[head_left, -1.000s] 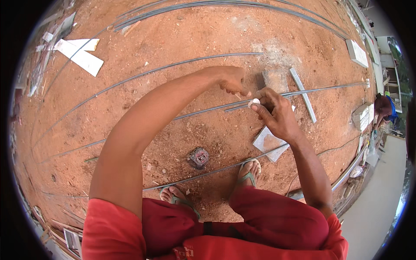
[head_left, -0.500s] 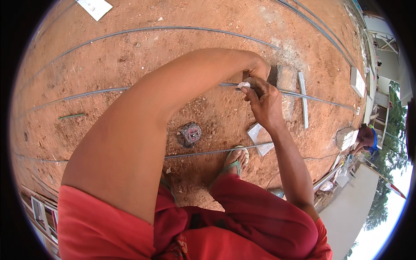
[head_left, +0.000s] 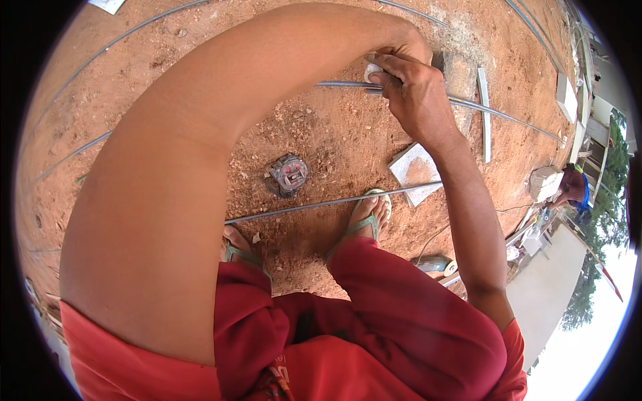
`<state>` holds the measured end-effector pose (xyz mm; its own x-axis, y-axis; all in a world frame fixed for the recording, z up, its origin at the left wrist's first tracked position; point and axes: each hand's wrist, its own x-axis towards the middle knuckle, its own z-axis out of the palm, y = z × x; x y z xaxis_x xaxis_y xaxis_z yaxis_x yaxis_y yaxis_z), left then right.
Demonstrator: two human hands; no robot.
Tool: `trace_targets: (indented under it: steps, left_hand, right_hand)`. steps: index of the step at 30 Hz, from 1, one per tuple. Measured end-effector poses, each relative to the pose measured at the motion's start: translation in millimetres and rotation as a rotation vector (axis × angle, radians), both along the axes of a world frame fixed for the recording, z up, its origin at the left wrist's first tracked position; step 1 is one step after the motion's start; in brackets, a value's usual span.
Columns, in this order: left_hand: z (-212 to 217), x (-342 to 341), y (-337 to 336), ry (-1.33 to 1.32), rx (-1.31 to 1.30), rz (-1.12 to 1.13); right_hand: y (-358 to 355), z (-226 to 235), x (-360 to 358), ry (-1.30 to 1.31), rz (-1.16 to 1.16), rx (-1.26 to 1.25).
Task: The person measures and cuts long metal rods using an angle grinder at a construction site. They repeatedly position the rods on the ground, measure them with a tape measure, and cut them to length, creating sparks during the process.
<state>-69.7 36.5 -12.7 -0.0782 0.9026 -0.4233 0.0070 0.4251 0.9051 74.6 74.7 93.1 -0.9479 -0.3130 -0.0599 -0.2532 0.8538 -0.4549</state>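
My right hand [head_left: 422,93] is closed, its thumb and fingers pinching a small white piece [head_left: 372,71] whose kind I cannot make out. My left arm arches across the upper middle, and my left hand [head_left: 413,48] bends down behind the right one. Its fingers are mostly hidden by the right hand, so their grip does not show. Thin grey metal rods [head_left: 505,115] lie side by side below the hands and pass behind the right hand. The white piece is just above these rods.
A dusty, reddish box-like device [head_left: 289,175] sits on the dirt left of my feet. Another rod [head_left: 321,206] crosses before my sandals. Nearby are a pale tile [head_left: 409,167], a concrete block [head_left: 460,73] and a light strip [head_left: 483,117]. A person [head_left: 574,187] crouches at far right.
Both hands sit higher in the picture, as do the rods and ground objects, so the view has shifted downward. The right hand still pinches the white piece. More of my left foot shows.
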Motion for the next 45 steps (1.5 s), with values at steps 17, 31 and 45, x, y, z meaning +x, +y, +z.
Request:
trace_targets:
  steps: [17,31,45]
  left_hand:
    - [10.7,3.6,-3.3,-0.035,0.036,0.007]
    - [25.3,12.7,-11.3,-0.039,0.013,-0.120]
    - [43.8,14.8,-27.2,-0.127,-0.100,-0.079]
  right_hand:
    - [4.5,-7.9,2.1,0.012,0.040,0.022]
    - [-1.3,-29.5,-0.6,0.157,-0.068,-0.089]
    - [44.6,-26.3,79.3,-0.803,-0.580,-0.514]
